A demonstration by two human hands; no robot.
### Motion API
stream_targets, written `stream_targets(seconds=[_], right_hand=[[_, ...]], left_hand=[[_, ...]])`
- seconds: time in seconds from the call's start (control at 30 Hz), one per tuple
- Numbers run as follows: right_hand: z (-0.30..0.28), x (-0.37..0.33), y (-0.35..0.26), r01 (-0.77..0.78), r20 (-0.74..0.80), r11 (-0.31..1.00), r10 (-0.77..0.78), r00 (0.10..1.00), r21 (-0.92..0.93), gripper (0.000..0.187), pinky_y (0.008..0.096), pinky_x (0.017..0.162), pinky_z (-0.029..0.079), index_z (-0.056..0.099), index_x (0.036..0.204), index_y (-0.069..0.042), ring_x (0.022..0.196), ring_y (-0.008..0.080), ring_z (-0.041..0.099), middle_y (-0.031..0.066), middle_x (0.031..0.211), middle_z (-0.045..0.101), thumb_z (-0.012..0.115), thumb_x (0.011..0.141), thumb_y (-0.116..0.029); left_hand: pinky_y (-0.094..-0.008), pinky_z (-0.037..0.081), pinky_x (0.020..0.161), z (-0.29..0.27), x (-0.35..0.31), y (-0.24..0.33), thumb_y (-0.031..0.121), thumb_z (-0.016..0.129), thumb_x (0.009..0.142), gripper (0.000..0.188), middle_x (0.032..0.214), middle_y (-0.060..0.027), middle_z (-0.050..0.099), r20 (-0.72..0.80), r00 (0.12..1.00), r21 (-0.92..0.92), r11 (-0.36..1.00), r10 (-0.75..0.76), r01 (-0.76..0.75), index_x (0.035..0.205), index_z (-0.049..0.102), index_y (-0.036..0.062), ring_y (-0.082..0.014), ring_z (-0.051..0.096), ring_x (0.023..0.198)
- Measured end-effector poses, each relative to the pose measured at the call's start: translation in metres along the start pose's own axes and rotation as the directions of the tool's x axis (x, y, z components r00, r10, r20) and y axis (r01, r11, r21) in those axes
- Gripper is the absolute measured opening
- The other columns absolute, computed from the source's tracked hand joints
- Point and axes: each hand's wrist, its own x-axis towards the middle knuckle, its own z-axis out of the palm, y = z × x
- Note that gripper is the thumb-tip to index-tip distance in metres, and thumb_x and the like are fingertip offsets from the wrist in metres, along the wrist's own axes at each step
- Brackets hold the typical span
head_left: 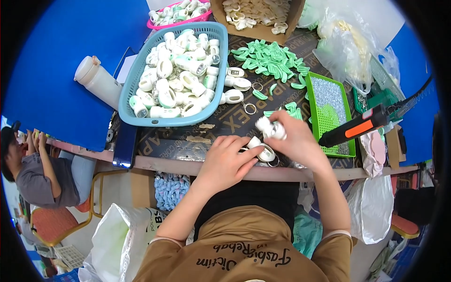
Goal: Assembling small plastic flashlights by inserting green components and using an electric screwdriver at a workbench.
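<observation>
My left hand [228, 157] rests at the table's near edge, its thumb and fingertips closed on a small white shoe-shaped piece [268, 154]. Close by on the right, my right hand [297, 138] grips another white piece [272, 129] between thumb and fingers; its exact shape is partly covered. A metal ring lies by the shoe under my hands. Beyond them are a loose key ring [250, 109] and a few white shoe-shaped keychains [239, 83]. Small green strap-like pieces [270, 58] lie heaped farther back, with a few more [293, 112] just past my right hand.
A blue basket [123, 105] full of white shoe keychains stands at left, near a white bottle [96, 80]. A cardboard box [297, 19] of cream pieces sits behind. On the right are a green tray [311, 101] of small silvery parts and a black-and-orange powered tool [352, 127]. Another person [47, 174] sits far left.
</observation>
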Motion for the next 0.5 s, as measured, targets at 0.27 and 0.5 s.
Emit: stream_targets(seconds=[0.27,0.5], right_hand=[[0.005,0.060,-0.017,0.347,-0.125,0.929,-0.362,0.924,-0.130,0.065,0.0406,0.101,0.038,0.049,0.127,-0.003,0.120,0.0335,0.047,0.0178,0.125,0.053,0.076,0.073,-0.027],[0.035,0.162,-0.021,0.178,0.250,0.893,-0.077,0.965,-0.413,0.123,0.0547,0.109,0.026,0.021,0.149,-0.014,0.136,0.0408,0.029,0.0205,0.149,0.027,0.084,0.051,-0.053]], left_hand=[[-0.0406,0.042,0.087,-0.002,-0.001,0.000,0.025,0.067,0.082,0.027,0.108,-0.0086,0.060,-0.029,0.999,-0.077,0.997,-0.016,0.013,0.106,0.067,0.0134,-0.0278,0.056,0.100],[-0.0391,0.043,0.088,0.001,-0.002,-0.002,0.018,0.069,0.076,0.029,0.107,-0.0093,0.062,-0.052,0.996,-0.108,0.992,-0.069,0.063,0.104,0.068,0.0094,-0.0287,0.057,0.098]])
